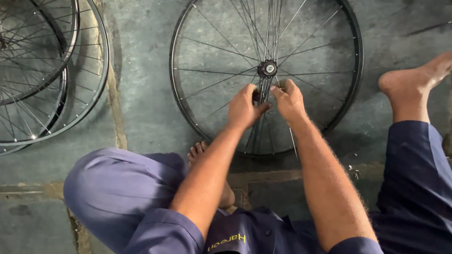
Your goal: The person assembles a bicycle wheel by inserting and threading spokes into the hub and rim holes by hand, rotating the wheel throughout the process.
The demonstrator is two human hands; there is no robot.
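Bicycle wheel lies flat on the stone floor before my knees. My left hand and right hand each pinch spokes just below the hub; I'd keep each grip light and steady. Stacked wheels lie left.

No pkgs, signs or screens. Only label: small yellow embroidered lettering patch on dark blue shirt chest, bottom centre, btwn the forearms, tilted slightly.
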